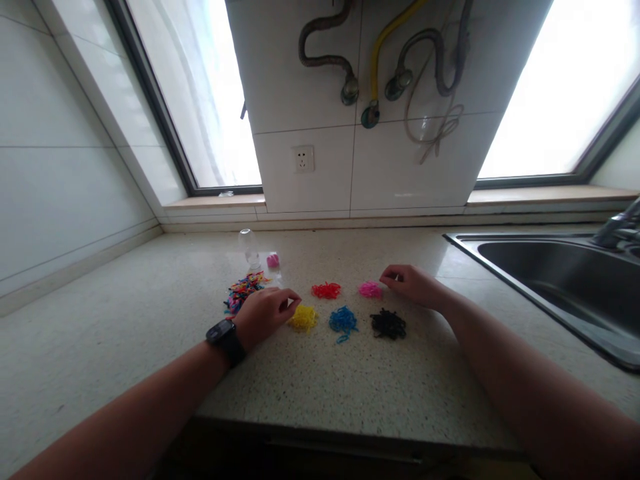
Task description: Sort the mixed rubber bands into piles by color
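Observation:
My left hand (267, 310), with a black watch (225, 337) on its wrist, is closed in a pinch at the edge of a pile of yellow rubber bands (304, 318). Anything between its fingertips is too small to make out. Behind it lies a mixed heap of coloured bands (245, 290), partly hidden by the hand. My right hand (407, 283) is also closed, its fingertips beside the pink pile (370, 289); what they hold, if anything, does not show. Between the hands are a red pile (326, 290) and a blue pile (343, 321), with a black pile (389, 324) nearer me.
A clear bottle (249, 249) stands at the back left, with a pink cap (273, 260) beside it. To the right, a steel sink (525, 293) is set into the speckled counter (350, 393). The tiled wall carries a socket (303, 159) and hoses.

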The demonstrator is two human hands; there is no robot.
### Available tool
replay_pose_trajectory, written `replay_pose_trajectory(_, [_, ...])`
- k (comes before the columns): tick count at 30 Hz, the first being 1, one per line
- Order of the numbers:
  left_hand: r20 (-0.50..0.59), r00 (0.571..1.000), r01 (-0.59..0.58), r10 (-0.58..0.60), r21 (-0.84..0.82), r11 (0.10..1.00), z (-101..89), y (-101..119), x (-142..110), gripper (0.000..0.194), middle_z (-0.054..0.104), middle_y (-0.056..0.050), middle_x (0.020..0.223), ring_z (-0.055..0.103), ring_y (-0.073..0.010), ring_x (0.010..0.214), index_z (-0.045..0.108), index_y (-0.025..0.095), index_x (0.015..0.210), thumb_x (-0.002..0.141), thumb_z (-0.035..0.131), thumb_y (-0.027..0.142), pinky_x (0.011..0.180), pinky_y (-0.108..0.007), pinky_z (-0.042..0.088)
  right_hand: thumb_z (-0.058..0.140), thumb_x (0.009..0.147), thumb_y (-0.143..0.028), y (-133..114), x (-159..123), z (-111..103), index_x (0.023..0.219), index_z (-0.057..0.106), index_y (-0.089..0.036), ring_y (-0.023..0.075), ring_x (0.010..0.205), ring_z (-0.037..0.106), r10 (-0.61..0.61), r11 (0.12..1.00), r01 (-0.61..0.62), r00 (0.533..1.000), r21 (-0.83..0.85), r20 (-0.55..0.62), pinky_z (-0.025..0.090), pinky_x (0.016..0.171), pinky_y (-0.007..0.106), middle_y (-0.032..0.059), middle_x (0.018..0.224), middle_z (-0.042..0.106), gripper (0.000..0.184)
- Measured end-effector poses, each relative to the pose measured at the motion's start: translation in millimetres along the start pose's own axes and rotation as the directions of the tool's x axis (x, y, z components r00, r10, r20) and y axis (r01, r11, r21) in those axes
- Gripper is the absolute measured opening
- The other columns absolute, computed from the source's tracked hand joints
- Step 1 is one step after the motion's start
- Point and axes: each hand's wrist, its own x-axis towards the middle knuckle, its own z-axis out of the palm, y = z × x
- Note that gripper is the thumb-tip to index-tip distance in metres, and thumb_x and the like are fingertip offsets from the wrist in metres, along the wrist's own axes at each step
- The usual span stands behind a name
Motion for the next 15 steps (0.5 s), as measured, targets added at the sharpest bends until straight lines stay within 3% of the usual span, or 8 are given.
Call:
replay_pose_trajectory(3, [-0.021, 1.000, 0.010, -0.010, -0.002, 1.000, -4.3, -2.6, 2.5, 0.022, 0.067, -0.002, 0.075, 0.059, -0.0148, 0.067, 0.072, 0.022, 0.101, 0.095, 0.056, 0.036, 0.066, -0.027, 0.041, 0.054, 0.089, -0.041, 3.4, 1.4, 2.1, 0.092, 0.074, -0.020, 0.0165, 0.067, 0.059, 0.011, 1.000, -0.011, 1.000, 0.001, 0.007, 0.041, 0.063, 0.029, 0.0056, 0.080, 0.072, 0.029])
replay_pose_trajectory(7, [-0.039, 0.991, 0.128, -0.128, -0.014, 0.992, -19.8, -15.0, 9.9, 0.025, 0.071, -0.002, 0.083, 0.063, -0.0154, 0.073, 0.071, 0.023, 0.101, 0.096, 0.052, 0.039, 0.069, -0.027, 0.043, 0.054, 0.089, -0.041, 5.0, 2.0, 2.8, 0.093, 0.074, -0.020, 0.0174, 0.069, 0.059, 0.005, 1.000, -0.005, 1.000, 0.000, 0.020, 0.041, 0.064, 0.029, 0.0056, 0.079, 0.071, 0.029])
replay_pose_trajectory(15, [-0.050, 0.932, 0.361, -0.359, 0.039, 0.932, -49.1, -80.9, 15.5, 0.036, 0.075, -0.009, 0.092, 0.068, -0.0241, 0.084, 0.074, 0.020, 0.100, 0.091, 0.048, 0.043, 0.074, -0.032, 0.046, 0.054, 0.089, -0.041, 1.1, 1.3, -0.5, 0.095, 0.073, -0.022, 0.0195, 0.075, 0.063, 0.004, 1.000, -0.004, 0.997, -0.001, 0.077, 0.044, 0.069, 0.031, 0.0064, 0.087, 0.074, 0.028])
